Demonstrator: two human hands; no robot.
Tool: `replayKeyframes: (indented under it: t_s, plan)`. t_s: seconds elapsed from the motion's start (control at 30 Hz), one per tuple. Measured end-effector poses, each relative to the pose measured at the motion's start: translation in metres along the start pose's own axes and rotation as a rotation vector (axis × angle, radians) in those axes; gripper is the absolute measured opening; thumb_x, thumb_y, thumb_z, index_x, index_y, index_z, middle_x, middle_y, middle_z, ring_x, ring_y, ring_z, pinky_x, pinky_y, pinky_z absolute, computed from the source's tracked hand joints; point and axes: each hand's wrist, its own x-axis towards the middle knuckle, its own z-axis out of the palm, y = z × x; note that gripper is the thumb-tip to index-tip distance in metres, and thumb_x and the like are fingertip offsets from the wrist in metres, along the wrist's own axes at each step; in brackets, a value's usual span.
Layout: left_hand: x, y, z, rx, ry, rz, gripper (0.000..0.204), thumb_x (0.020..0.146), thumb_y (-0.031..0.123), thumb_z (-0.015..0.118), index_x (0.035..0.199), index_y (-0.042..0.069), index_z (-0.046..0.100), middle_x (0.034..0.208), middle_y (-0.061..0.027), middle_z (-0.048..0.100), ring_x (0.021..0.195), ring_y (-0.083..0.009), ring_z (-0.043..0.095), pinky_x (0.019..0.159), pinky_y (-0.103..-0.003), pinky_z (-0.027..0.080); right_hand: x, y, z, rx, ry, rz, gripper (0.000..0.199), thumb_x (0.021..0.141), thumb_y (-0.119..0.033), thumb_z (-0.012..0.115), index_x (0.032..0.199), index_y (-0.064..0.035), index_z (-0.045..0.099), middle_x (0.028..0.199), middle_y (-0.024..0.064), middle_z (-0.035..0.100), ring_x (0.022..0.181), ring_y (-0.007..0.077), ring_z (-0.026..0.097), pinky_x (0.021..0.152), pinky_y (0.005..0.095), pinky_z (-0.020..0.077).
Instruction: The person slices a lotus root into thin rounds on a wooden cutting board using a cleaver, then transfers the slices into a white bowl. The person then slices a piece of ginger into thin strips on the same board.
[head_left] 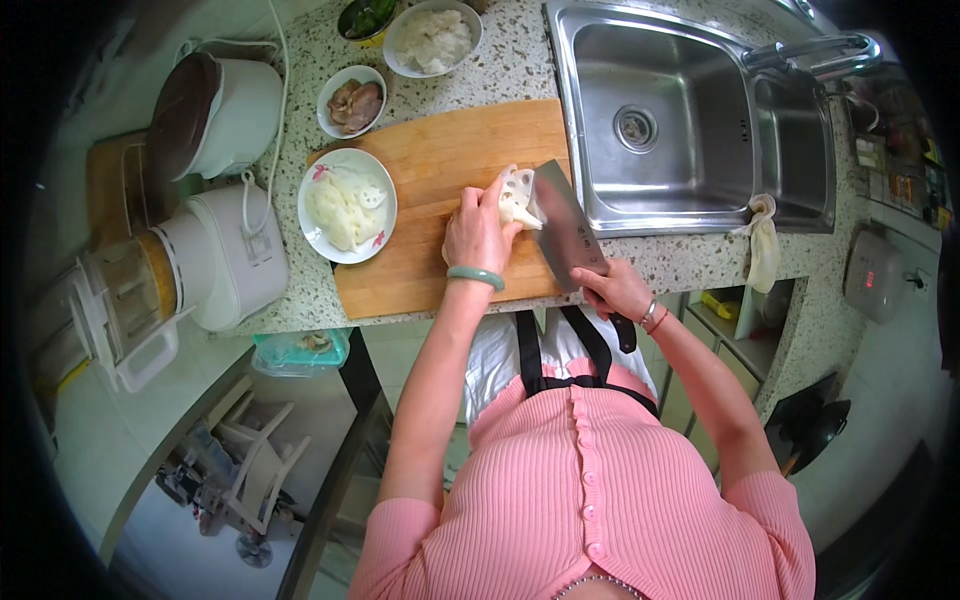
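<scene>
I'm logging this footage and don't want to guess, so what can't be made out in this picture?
All in the head view:
- Lotus root piece: its left part is hidden by the left hand.
- Cleaver handle: mostly covered by the right hand.
- Green vegetables: cut off by the top edge, exact kind unclear.
- Items left of the white chair: too small and blurred.
</scene>
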Motion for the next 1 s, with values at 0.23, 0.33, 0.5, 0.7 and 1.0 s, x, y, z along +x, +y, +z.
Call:
replayKeyframes:
  t_s: [0.23, 0.33, 0.5, 0.7, 1.0]
  plan:
    - [0.014, -0.019, -0.01, -0.281, 0.098, 0.012, 0.064, 0.071, 0.021, 0.084, 0.129, 0.008, 0.059, 0.102, -0.0126, 0.061, 0.086, -0.0256, 0.063, 0.08, -0.037, 0.052, 0.002, -0.051, -0.008, -0.245, -0.054, -0.078, 0.042, 0.098, -0.031, 0.061, 0.069, -0.0025, 0.052, 0.052, -0.0003, 0.049, 0.04, 0.0082, 0.046, 0.036, 0.027, 0.0374]
    - [0.004, -0.036, -0.036, -0.318, 0.185, -0.02, 0.064, 0.072, 0.019, 0.084, 0.13, 0.008, 0.059, 0.101, -0.011, 0.062, 0.082, -0.0212, 0.062, 0.077, -0.034, 0.052, -0.001, -0.093, 0.003, -0.417, -0.099, -0.096, 0.044, 0.098, -0.026, 0.056, 0.065, 0.002, 0.054, 0.049, 0.0046, 0.052, 0.037, 0.0132, 0.052, 0.037, 0.0312, 0.0417]
    - [-0.01, -0.095, -0.081, -0.421, 0.308, -0.121, 0.064, 0.075, 0.012, 0.082, 0.134, 0.009, 0.057, 0.106, -0.0086, 0.061, 0.075, -0.0128, 0.06, 0.069, -0.029, 0.054, 0.021, -0.153, 0.055, -0.434, -0.271, -0.131, 0.037, 0.095, -0.024, 0.057, 0.07, 0.0039, 0.056, 0.051, 0.0059, 0.053, 0.037, 0.0154, 0.051, 0.038, 0.0314, 0.0439]
    - [-0.003, -0.157, -0.079, -0.231, 0.502, -0.248, 0.066, 0.075, 0.03, 0.082, 0.133, 0.008, 0.058, 0.107, -0.0113, 0.061, 0.074, -0.0162, 0.061, 0.07, -0.032, 0.053, 0.054, -0.192, 0.106, -0.621, -0.242, -0.098, 0.032, 0.091, -0.021, 0.054, 0.076, 0.0069, 0.058, 0.057, 0.0086, 0.057, 0.042, 0.0171, 0.056, 0.039, 0.0317, 0.0481]
    - [-0.012, -0.138, -0.074, -0.278, 0.612, -0.262, 0.061, 0.074, 0.021, 0.082, 0.129, 0.009, 0.059, 0.102, -0.0122, 0.059, 0.081, -0.0239, 0.06, 0.078, -0.038, 0.052, 0.028, -0.179, 0.082, -0.751, 0.004, -0.219, 0.038, 0.095, -0.023, 0.05, 0.08, 0.0108, 0.06, 0.061, 0.0183, 0.061, 0.049, 0.0266, 0.064, 0.045, 0.0374, 0.0525]
